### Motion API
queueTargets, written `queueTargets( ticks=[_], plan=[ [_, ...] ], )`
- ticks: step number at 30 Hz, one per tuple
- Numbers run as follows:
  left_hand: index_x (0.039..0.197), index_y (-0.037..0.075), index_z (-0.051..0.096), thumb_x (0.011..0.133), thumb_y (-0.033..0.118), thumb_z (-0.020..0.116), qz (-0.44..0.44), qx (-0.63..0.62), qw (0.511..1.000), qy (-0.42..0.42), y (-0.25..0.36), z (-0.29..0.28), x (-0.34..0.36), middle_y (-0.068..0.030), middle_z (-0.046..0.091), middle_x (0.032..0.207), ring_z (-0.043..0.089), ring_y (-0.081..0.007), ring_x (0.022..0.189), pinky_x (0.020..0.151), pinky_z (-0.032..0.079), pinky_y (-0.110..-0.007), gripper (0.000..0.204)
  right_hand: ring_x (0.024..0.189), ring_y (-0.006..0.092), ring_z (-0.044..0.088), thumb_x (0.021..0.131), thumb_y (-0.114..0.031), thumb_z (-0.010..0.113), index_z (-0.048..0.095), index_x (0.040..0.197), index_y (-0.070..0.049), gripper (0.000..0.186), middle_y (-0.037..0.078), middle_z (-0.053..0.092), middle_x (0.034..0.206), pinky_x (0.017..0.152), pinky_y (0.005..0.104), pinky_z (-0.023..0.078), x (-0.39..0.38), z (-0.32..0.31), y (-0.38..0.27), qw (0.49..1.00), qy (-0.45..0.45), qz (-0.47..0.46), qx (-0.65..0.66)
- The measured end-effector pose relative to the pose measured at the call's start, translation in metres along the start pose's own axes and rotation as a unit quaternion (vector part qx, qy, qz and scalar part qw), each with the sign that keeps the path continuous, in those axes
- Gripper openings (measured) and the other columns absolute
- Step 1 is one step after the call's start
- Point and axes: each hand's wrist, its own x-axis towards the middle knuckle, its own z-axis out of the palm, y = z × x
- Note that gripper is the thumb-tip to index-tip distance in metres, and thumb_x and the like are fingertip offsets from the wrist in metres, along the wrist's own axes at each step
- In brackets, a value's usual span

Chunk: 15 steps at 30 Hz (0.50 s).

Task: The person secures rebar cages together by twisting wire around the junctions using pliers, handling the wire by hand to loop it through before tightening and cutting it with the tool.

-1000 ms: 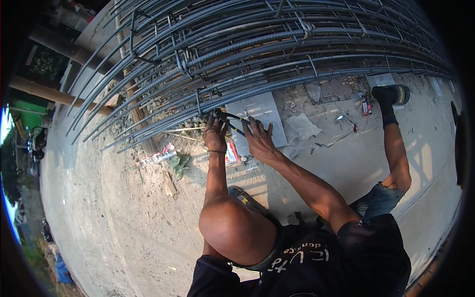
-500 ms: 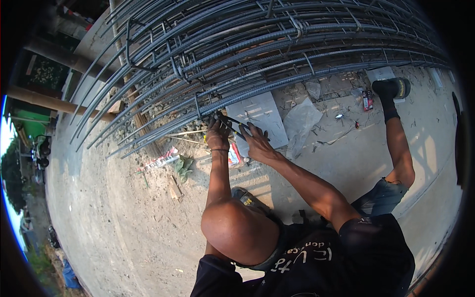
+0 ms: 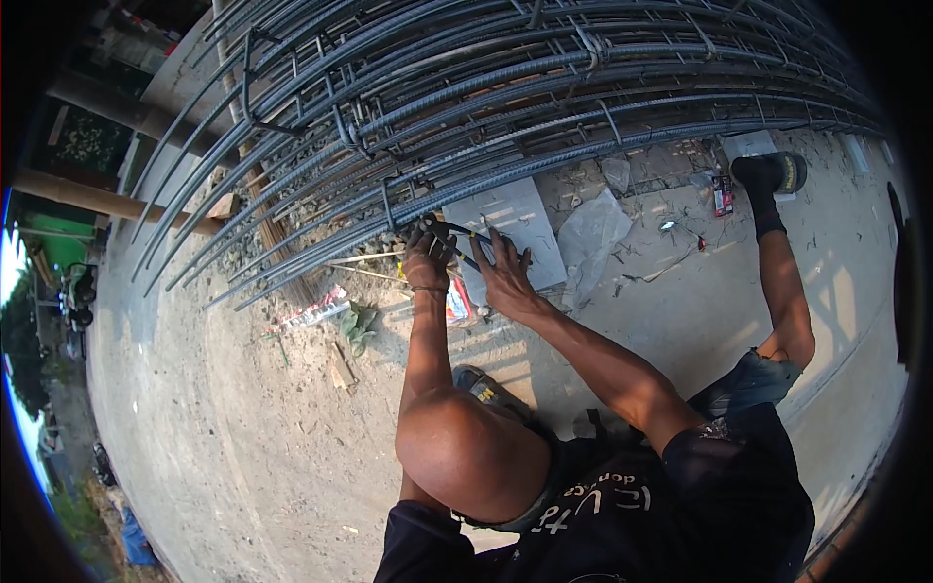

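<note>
My right hand [image 3: 507, 276] holds the dark handles of pincers [image 3: 469, 233] with yellow marks, its fingers spread around them and the handles apart. The jaw end points at the lowest steel bars of a rebar cage [image 3: 505, 167]. My left hand [image 3: 426, 260] is close beside the jaws, just under the bars, its fingers curled. What those fingers pinch, if anything, is too small and dark to make out. A square stirrup [image 3: 387, 202] crosses the bars just above my left hand.
Beneath the bars lie a grey board [image 3: 530, 228] and a clear plastic sheet [image 3: 595, 243]. Red-and-white wrappers [image 3: 459, 303], a leafy sprig [image 3: 359, 326] and a wood scrap [image 3: 341, 369] are on the concrete. My bent knee [image 3: 466, 452] is near my left forearm; bar ends jut out leftward.
My right hand's fingers have loosened and spread on the pincers, and the handles have shifted in its grip. My left hand stays at nearly the same place by the bars.
</note>
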Motion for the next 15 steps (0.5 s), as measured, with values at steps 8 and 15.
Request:
queueTargets(
  ticks=[8, 15],
  plan=[
    [0.125, 0.008, 0.045, 0.089, 0.004, 0.046, -0.007, -0.052, 0.998, -0.025, -0.004, -0.015, 0.004, -0.0114, 0.058, 0.112, 0.059, -0.0274, 0.1, 0.08, 0.054, -0.047, 0.036, 0.121, 0.0506, 0.025, 0.07, 0.003, 0.054, 0.024, 0.141, -0.002, 0.077, 0.033, 0.014, 0.138, 0.086, 0.0778, 0.021, -0.001, -0.01, -0.002, 0.996, -0.071, 0.022, 0.051],
    [0.122, 0.008, 0.043, 0.089, 0.004, 0.049, -0.021, -0.081, 0.996, -0.043, -0.009, -0.022, 0.011, -0.0117, 0.058, 0.108, 0.058, -0.0268, 0.099, 0.082, 0.053, -0.051, 0.034, 0.112, 0.0465, 0.033, 0.073, 0.0, 0.052, 0.028, 0.139, 0.0, 0.07, 0.031, 0.027, 0.127, 0.081, 0.0723, 0.03, 0.004, -0.003, -0.002, 0.999, -0.03, -0.015, 0.024]
  ],
)
